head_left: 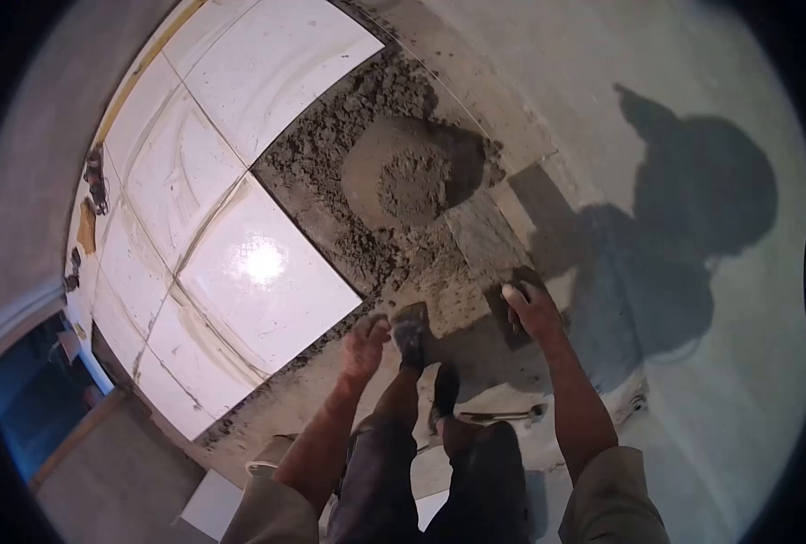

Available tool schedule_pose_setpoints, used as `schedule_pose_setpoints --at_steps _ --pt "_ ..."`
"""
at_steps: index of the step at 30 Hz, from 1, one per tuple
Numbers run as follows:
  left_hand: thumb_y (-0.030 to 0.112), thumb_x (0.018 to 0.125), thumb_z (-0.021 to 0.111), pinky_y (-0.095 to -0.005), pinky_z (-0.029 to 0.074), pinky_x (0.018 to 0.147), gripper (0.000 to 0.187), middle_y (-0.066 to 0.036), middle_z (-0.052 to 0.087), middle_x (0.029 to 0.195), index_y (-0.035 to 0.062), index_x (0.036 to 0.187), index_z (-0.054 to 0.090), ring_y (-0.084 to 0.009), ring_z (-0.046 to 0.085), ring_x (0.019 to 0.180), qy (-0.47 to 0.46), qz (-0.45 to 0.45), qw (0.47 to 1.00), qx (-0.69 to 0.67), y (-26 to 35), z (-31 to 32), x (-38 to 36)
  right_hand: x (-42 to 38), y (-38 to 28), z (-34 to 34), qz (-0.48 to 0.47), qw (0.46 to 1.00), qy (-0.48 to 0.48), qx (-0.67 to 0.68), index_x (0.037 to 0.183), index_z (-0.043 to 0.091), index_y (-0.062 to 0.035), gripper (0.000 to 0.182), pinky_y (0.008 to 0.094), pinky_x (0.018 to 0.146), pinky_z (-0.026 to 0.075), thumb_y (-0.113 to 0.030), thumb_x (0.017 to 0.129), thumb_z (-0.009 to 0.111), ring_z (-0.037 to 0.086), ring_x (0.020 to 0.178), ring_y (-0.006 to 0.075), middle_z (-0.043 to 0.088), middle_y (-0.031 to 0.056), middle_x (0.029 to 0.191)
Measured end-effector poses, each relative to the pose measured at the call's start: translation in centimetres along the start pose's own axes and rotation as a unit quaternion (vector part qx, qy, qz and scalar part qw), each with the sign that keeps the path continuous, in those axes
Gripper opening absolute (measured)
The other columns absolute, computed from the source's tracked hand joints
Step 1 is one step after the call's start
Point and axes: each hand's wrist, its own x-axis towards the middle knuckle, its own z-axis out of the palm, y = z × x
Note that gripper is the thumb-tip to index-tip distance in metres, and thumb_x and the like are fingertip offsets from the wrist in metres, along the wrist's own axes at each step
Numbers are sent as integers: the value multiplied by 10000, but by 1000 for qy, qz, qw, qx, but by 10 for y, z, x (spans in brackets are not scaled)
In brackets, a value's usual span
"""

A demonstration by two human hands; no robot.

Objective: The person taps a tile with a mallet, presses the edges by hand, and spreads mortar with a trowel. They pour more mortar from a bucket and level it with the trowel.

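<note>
My right hand (532, 310) is closed round the handle of a flat, dark trowel (508, 328), held over the floor to the right of my feet. To the left, my left hand (365, 348) hangs with loosely curled fingers, and I see nothing in it. It is near the corner of a glossy white floor tile (267, 263). Ahead of my hands stands a round tub (367, 172) with grey mortar (412, 186) in it. Crumbly mortar (321, 145) is spread around the tub, beside the tile edges.
Several large white tiles (167, 154) lie to the left, smeared with grey streaks. A grey slab (485, 234) lies beyond the trowel. A taut string (453, 95) runs along the right wall (729, 299). A long tool (498, 416) lies by my feet. A doorway (40, 390) is at left.
</note>
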Motion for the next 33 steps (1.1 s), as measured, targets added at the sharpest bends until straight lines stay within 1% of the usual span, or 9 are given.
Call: schedule_pose_setpoints --at_steps 5,11,13,15,19,21,23,26,33 --pt "387 927 532 -299 514 714 470 -92 666 954 -17 1160 588 -186 653 840 73 29 995 -61 49 -13 30 11 -90 8 -145 985 40 -83 1184 517 99 598 296 602 502 -377 846 646 611 668 149 637 130 802" --pt "356 938 520 -310 493 731 433 -101 664 945 -11 1157 590 -183 628 854 159 65 980 -102 44 -4 80 99 -101 -28 -181 936 87 -291 1105 543 91 563 449 788 481 -421 871 559 600 889 446 618 308 945" --pt "373 929 506 -347 483 800 457 -165 673 946 -16 1151 598 -235 641 901 242 72 965 -65 49 2 84 87 -133 -36 -78 959 79 -261 990 562 68 499 458 763 474 -416 870 559 604 851 438 623 295 882" --pt "362 943 488 -362 466 851 458 -184 657 1012 -29 1156 594 -263 623 956 260 85 957 -102 45 16 97 119 -130 -61 -181 920 117 -326 914 547 49 435 430 626 481 -384 875 566 605 649 346 601 234 760" --pt "384 951 486 -396 413 966 494 -210 603 1145 -36 1196 573 -323 556 1111 380 132 909 -109 15 42 141 159 -134 -48 -136 960 133 -206 904 561 55 417 465 658 470 -361 873 571 581 681 406 585 271 747" --pt "377 964 469 -409 395 997 497 -215 558 1225 -32 1235 546 -331 527 1156 428 167 881 -113 13 46 159 203 -92 -9 -372 853 58 -361 897 577 62 435 477 712 476 -373 876 562 589 771 454 603 296 791" --pt "351 977 455 -411 377 1017 490 -215 516 1289 -28 1282 509 -332 503 1190 430 188 877 -103 0 51 175 227 -82 25 -306 863 3 -403 874 557 75 443 463 651 485 -367 890 547 626 664 344 612 232 711" --pt "337 980 465 -392 362 1031 507 -216 507 1309 -24 1335 457 -330 485 1222 448 254 851 -105 -11 58 202 224 -91 57 -346 795 11 -499 891 570 88 476 483 713 484 -388 884 546 622 800 449 615 310 802" --pt "414 992 386 -365 319 1065 615 -249 427 1395 -61 1382 375 -338 420 1300 454 226 836 -210 -19 92 220 223 -94 75 -338 753 -46 -563 864 596 113 506 482 703 505 -380 917 492 639 770 441 626 306 783"
